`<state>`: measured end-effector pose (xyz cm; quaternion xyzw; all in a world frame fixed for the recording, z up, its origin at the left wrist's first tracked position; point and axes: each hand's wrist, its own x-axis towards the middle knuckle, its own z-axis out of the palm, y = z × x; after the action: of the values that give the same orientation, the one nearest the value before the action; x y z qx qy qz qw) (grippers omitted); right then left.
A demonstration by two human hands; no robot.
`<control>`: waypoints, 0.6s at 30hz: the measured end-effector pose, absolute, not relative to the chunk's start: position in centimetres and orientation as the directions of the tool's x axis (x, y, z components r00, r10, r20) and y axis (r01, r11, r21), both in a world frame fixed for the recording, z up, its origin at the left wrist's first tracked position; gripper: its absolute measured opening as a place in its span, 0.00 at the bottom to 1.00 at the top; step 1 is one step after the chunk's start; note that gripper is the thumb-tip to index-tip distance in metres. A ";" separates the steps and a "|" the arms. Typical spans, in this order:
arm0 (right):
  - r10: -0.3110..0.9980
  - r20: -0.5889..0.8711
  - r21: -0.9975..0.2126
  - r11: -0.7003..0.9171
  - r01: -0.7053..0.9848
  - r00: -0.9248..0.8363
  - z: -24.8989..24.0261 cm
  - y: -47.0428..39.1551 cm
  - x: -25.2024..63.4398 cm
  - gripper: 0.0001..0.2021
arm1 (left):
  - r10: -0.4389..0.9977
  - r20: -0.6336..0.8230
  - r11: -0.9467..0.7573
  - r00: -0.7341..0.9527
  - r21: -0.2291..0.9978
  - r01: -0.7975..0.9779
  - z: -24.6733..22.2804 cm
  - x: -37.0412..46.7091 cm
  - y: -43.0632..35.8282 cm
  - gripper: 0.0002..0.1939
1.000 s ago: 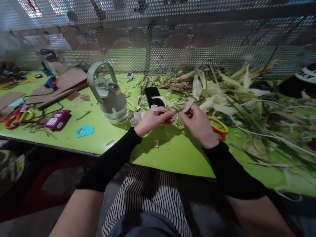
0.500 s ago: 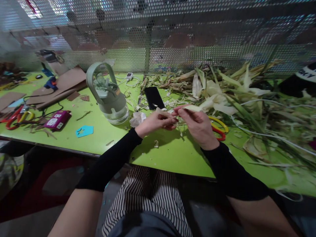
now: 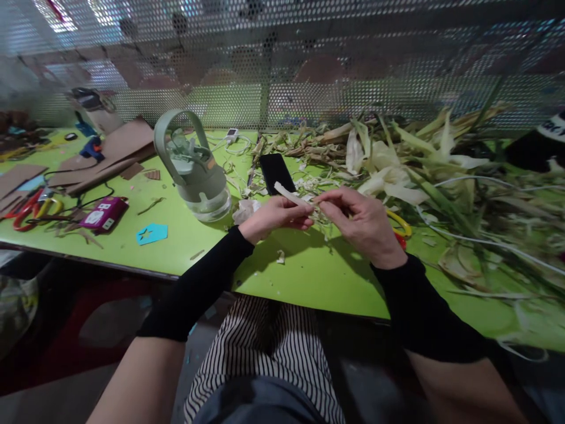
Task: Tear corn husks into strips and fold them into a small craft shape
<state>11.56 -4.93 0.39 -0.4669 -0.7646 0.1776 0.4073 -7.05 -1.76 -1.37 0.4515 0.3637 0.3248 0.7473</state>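
Note:
A pale folded strip of corn husk (image 3: 288,193) rises from between the thumb and fingers of my left hand (image 3: 277,217), which is closed on it. My right hand (image 3: 364,227) pinches at the strip's near end, its fingertips almost meeting the left ones. What lies right between the fingertips is too small to make out clearly. Behind the strip lies a black phone (image 3: 276,171). Scissors with yellow and red handles (image 3: 401,225) are partly covered by my right hand. A crumpled whitish piece (image 3: 245,211) sits beside my left wrist.
A heap of corn husks (image 3: 397,159) spreads over the right side of the green table (image 3: 309,282), crossed by a white cable (image 3: 485,240). On the left stand a green-lidded bottle (image 3: 198,176), a purple box (image 3: 105,214), a blue paper piece (image 3: 152,234) and cardboard (image 3: 119,150).
My right hand has moved slightly right and turned, and the pale husk piece over its fingers no longer shows. The strip in my left hand now stands out further, toward the phone.

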 end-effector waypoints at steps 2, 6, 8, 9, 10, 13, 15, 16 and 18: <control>0.846 0.468 -0.591 0.514 0.621 -0.255 0.3 -4.9 11.5 0.07 | 0.828 -0.266 0.393 0.493 0.903 -0.174 -1.1 -7.0 -1.8 0.08; 0.831 0.495 -0.521 0.518 0.678 -0.255 0.0 -4.7 11.3 0.06 | 0.845 -0.216 0.363 0.489 0.903 -0.228 -1.0 -6.8 -1.9 0.06; 0.833 0.497 -0.511 0.507 0.694 -0.243 -0.2 -4.6 11.3 0.06 | 0.849 -0.183 0.342 0.496 0.905 -0.252 -1.1 -6.7 -1.9 0.04; 0.833 0.502 -0.509 0.504 0.698 -0.235 -0.2 -4.6 11.3 0.06 | 0.850 -0.172 0.333 0.497 0.908 -0.256 -1.1 -6.7 -1.9 0.05; 0.831 0.508 -0.508 0.502 0.699 -0.228 -0.3 -4.6 11.3 0.06 | 0.850 -0.166 0.326 0.500 0.911 -0.252 -1.2 -6.7 -1.9 0.06; 0.830 0.512 -0.505 0.499 0.704 -0.222 -0.4 -4.6 11.3 0.06 | 0.845 -0.144 0.297 0.515 0.927 -0.228 -1.5 -6.7 -1.7 0.04; 0.836 0.505 -0.510 0.491 0.707 -0.217 -0.3 -4.6 11.3 0.05 | 0.838 -0.120 0.273 0.532 0.937 -0.219 -1.8 -6.8 -1.6 0.02; 0.839 0.501 -0.516 0.486 0.706 -0.212 -0.3 -4.6 11.4 0.05 | 0.836 -0.106 0.261 0.539 0.940 -0.220 -1.9 -6.8 -1.5 0.02; 0.845 0.493 -0.531 0.479 0.699 -0.205 -0.1 -4.7 11.4 0.06 | 0.837 -0.081 0.241 0.541 0.942 -0.233 -2.0 -6.9 -1.4 0.04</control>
<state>11.36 -4.66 -0.14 -0.5010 -0.7704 0.0960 0.3824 -6.93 -1.45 -2.03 0.4935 0.3062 0.3687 0.7257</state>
